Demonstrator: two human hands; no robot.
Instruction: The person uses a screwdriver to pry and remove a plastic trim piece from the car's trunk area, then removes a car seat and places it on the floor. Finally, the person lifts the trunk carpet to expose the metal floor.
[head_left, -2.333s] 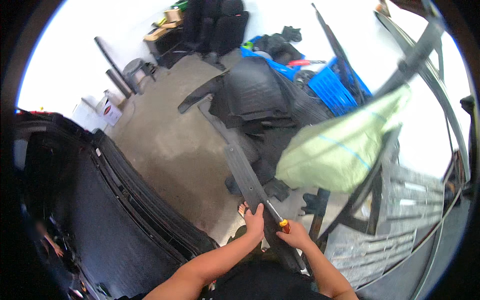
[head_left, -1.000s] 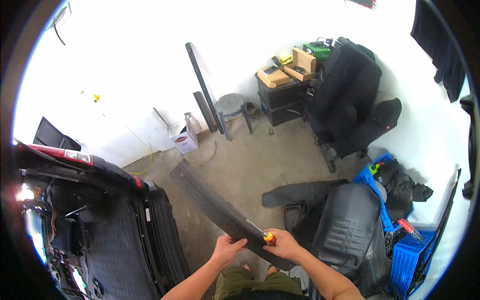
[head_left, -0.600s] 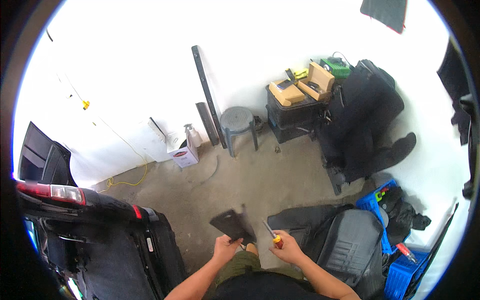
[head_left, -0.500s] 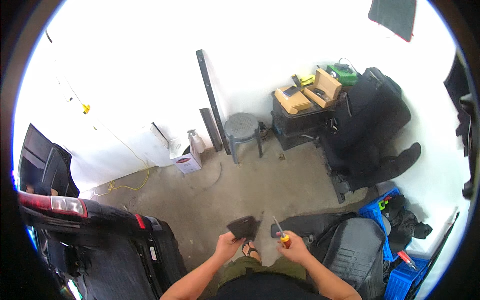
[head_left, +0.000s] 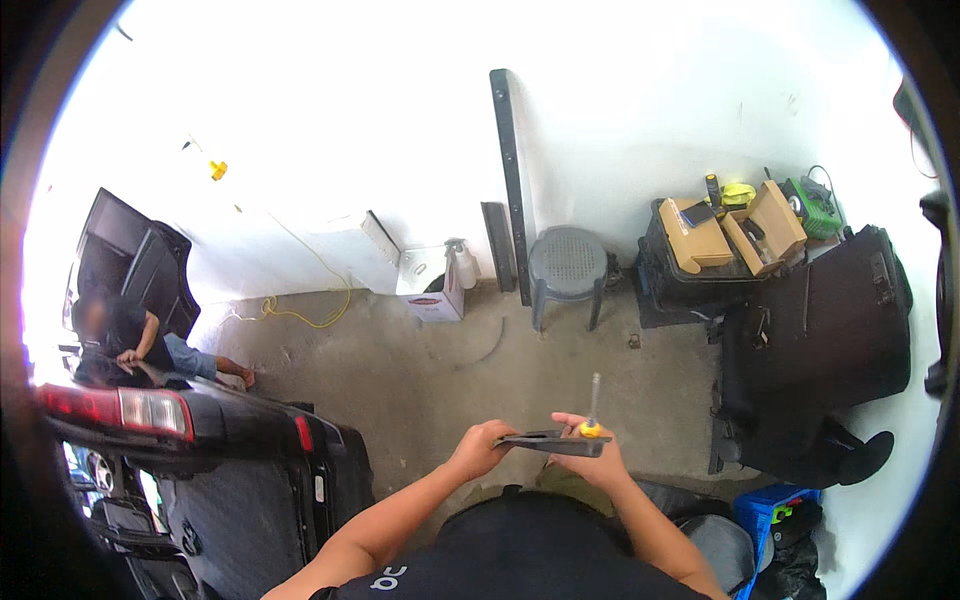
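Observation:
My left hand (head_left: pixel 478 450) is closed on one end of a dark flat plastic trim piece (head_left: pixel 550 443), now seen nearly edge-on in front of my body. At its other end, my right hand (head_left: pixel 598 464) grips a screwdriver (head_left: pixel 592 428) with a yellow collar on its handle; the metal shaft points up and away from me. The trim piece crosses in front of the right hand's fingers and hides part of them and of the handle. Whether the right hand also grips the trim piece is hard to make out.
At left is a black vehicle's rear end (head_left: pixel 270 425), a person (head_left: pixel 130 335) leaning beyond it. Along the wall stand a white carton (head_left: pixel 435 300), a grey stool (head_left: pixel 567 265) and a black box (head_left: pixel 690 290) bearing opened cardboard boxes. Dark upholstered parts (head_left: pixel 820 330) and a blue crate (head_left: pixel 755 515) are at right.
My hands have come together, bringing the trim piece and screwdriver close. The trim piece has turned edge-on. My view has swung left, and a person now shows beyond the vehicle.

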